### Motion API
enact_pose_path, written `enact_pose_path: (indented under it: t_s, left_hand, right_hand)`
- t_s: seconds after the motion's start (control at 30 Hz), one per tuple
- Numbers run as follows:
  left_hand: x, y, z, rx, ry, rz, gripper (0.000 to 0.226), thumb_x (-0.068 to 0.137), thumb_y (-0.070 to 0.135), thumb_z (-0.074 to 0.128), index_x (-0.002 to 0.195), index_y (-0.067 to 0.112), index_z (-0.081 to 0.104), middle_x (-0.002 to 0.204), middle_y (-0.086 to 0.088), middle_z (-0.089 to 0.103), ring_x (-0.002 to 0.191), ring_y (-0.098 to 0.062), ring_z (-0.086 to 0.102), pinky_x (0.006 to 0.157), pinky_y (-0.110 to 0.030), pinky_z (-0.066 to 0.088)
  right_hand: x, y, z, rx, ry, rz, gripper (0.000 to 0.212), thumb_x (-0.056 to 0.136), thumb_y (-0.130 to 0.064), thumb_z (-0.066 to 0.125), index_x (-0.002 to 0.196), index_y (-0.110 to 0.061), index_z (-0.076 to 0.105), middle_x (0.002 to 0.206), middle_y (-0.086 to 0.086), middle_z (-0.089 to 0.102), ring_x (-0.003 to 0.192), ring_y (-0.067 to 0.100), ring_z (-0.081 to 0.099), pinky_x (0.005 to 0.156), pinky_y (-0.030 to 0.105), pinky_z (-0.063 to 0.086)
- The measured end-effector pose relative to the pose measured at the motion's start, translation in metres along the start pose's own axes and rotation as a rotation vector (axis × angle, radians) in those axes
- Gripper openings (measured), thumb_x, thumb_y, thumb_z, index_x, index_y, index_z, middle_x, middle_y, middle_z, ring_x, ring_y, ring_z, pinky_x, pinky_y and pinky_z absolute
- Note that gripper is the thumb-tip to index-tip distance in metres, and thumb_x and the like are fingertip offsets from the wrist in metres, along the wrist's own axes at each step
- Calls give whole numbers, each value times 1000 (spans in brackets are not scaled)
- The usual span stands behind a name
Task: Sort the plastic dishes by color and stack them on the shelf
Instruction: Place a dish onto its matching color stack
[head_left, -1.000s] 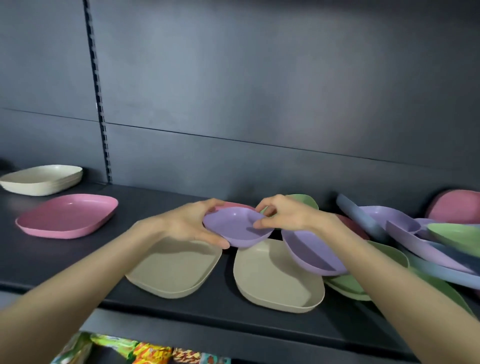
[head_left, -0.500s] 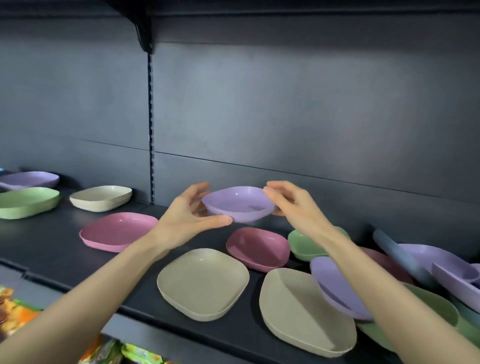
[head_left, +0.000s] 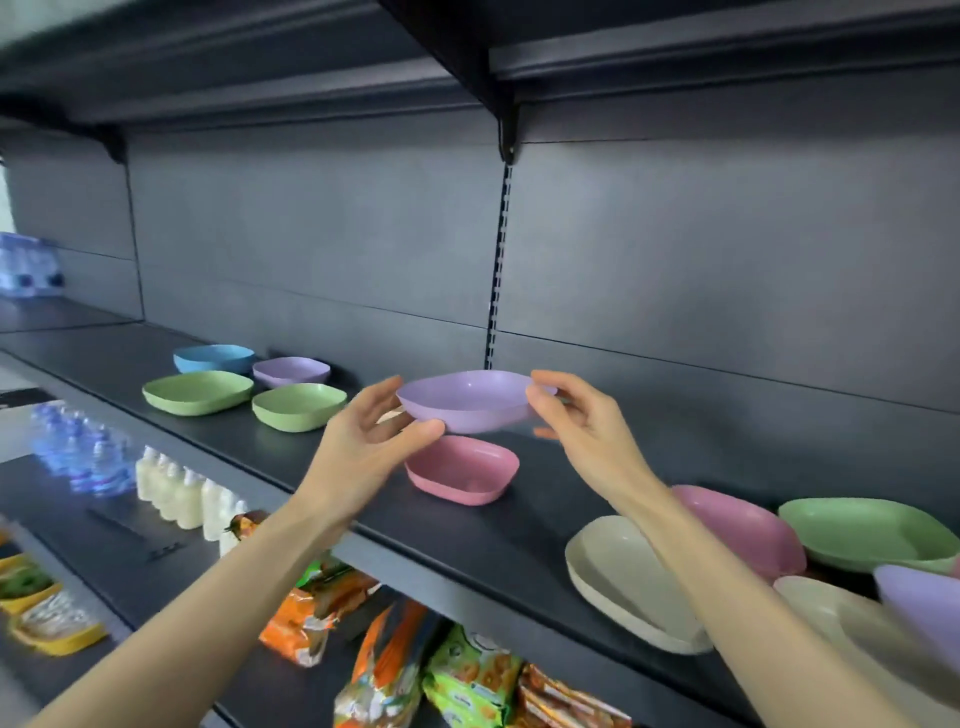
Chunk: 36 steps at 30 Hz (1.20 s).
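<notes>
Now the purple dish (head_left: 475, 400) is up off the shelf (head_left: 467, 540), held level in the air just above a pink bowl (head_left: 462, 470) and not touching it. Its left rim sits in the left hand (head_left: 363, 447), thumb under the near edge and fingers curled round the far side. The right hand (head_left: 582, 426) pinches the right rim between fingertips and thumb.

A second ago the dish was low among the mixed pile at right, with both hands just taking hold. Since then it has been lifted and carried left, and the view has swung left too.

Sorted dishes now show at far left: a second purple dish (head_left: 291, 370), two green dishes (head_left: 197, 392) and a blue dish (head_left: 214, 357).

The pick looks done and the carry is under way. The likely target is the far-left purple one, still well apart. A cream plate (head_left: 623, 582) and other unsorted pieces lie near right.
</notes>
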<state>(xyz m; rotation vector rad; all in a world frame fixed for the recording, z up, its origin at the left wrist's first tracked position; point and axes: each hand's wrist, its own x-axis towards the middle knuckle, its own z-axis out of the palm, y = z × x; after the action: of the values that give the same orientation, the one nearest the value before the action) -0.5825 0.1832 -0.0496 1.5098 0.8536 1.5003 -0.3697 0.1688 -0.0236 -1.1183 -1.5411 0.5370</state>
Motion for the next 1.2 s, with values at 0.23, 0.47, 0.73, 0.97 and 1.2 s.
enact_pose_path:
  t_s: [0.23,0.47,0.73,0.97,1.2]
  left_hand:
    - [3,-9,-133,40,58,23,57,80,10,71,131,17,48,112,15,64,93,9,64,75,-5,48]
    - [34,-17,-207,66,121,76,47,82,13,68,126,15,52,107,19,64,92,11,63,70,-4,47]
    - [110,-37,-270,141,95,101,33,85,18,66,113,32,54,113,16,62,96,9,63,77,-9,50]
    - [197,-63,-306,195,-40,64,33,89,13,64,110,29,45,104,24,55,79,23,58,67,1,41]
    - [280,-109,-345,252,-92,25,28,86,22,68,112,17,58,109,4,67,90,3,66,73,-9,50]
  right_hand:
    - [12,-17,141,57,-30,29,40,86,-43,61,119,-20,60,103,-11,65,93,1,63,94,40,52]
    - [51,-23,223,40,3,3,39,86,-44,61,117,-20,60,100,-7,65,100,14,63,96,38,50]
    - [128,-12,290,41,-14,-54,36,89,-37,60,120,-17,59,98,-13,63,94,9,64,90,28,52]
    - [210,16,338,-43,-20,-45,41,90,-39,59,124,-16,56,108,1,66,100,15,63,80,17,46]
    - [269,43,375,-154,-26,-45,43,88,-38,63,124,-16,58,106,-7,63,104,10,60,90,20,42]
